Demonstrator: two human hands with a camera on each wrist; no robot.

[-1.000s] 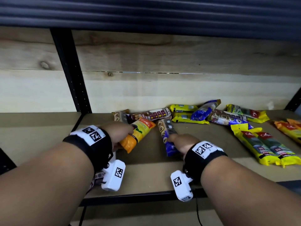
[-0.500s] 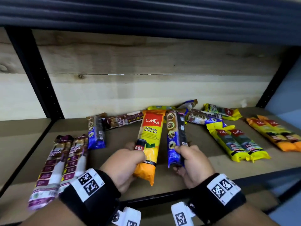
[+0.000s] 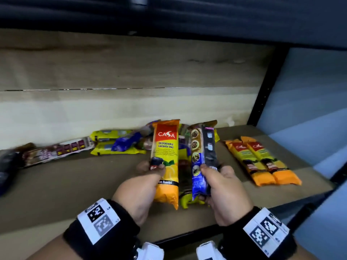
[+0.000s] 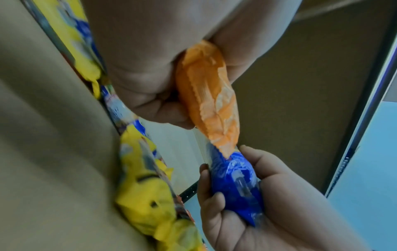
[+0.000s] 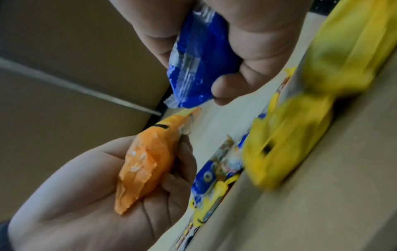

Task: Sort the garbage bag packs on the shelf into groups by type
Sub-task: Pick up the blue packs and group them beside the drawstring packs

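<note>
My left hand [image 3: 148,177] grips an orange-and-yellow CASA garbage bag pack [image 3: 166,158] upright above the shelf [image 3: 75,184]. My right hand [image 3: 216,177] grips a blue-and-black pack [image 3: 201,162] beside it, both lifted. In the left wrist view the orange pack's end [image 4: 212,101] sticks out of my fist, with the blue pack [image 4: 234,183] in the other palm. The right wrist view shows the blue pack [image 5: 197,68] in my fingers and the orange one [image 5: 146,163] opposite. Two orange packs [image 3: 262,162] lie side by side at the right. Yellow packs [image 3: 187,199] lie partly hidden behind the held ones.
A jumble of yellow and blue packs [image 3: 116,143] and a brown-and-white pack [image 3: 56,151] lie along the back wall at the left. A dark pack [image 3: 7,166] is blurred at the far left. A black upright post [image 3: 262,94] bounds the shelf at the right.
Both hands have lifted their packs off the shelf and carried them to the right. My view has swung right, so the orange pair is now close by.
</note>
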